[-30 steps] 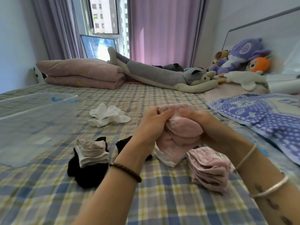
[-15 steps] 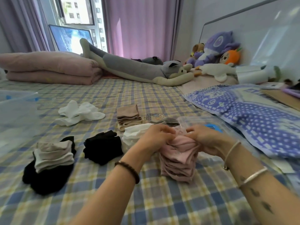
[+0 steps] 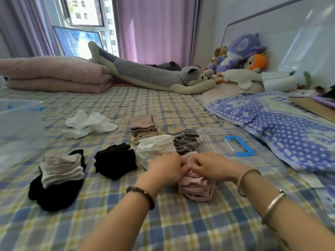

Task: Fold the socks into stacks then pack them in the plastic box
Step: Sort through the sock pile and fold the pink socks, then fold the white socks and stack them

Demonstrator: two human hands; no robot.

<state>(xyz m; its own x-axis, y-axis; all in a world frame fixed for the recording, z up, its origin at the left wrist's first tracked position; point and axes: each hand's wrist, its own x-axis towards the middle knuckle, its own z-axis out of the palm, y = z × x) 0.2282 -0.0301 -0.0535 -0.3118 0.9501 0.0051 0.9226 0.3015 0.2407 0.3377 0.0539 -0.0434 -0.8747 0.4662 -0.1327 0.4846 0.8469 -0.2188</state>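
Pinching the top layer of the pink sock stack (image 3: 197, 189), the left hand (image 3: 165, 168) and the right hand (image 3: 212, 167) meet knuckle to knuckle above it. The fingers (image 3: 182, 166) of both hands are curled inward and clamp the uppermost pink fabric between them. The stack stands on the plaid bed (image 3: 108, 214), directly in front of the person.

Left of the hands:
- A beige sock stack (image 3: 60, 169) rests on top of a spread of black socks (image 3: 54, 194).
- A black sock stack (image 3: 116, 163) stands apart from it, nearer the hands.

Just beyond the hands:
- A white sock stack (image 3: 155, 146) touches a grey sock stack (image 3: 186, 141) on its right.
- A clear lid (image 3: 213, 140) with a blue handle lies flat beside the grey stack.
- A tan sock stack (image 3: 143, 126) stands behind the white stack.

Farther left, loose white socks (image 3: 88, 124) lie unfolded in a heap. The plastic box (image 3: 20, 127) sits at the left edge of the view, well apart from all stacks; its contents cannot be made out.

At the far side of the bed lie a folded pink quilt (image 3: 54, 77) and a long grey plush toy (image 3: 150, 75).
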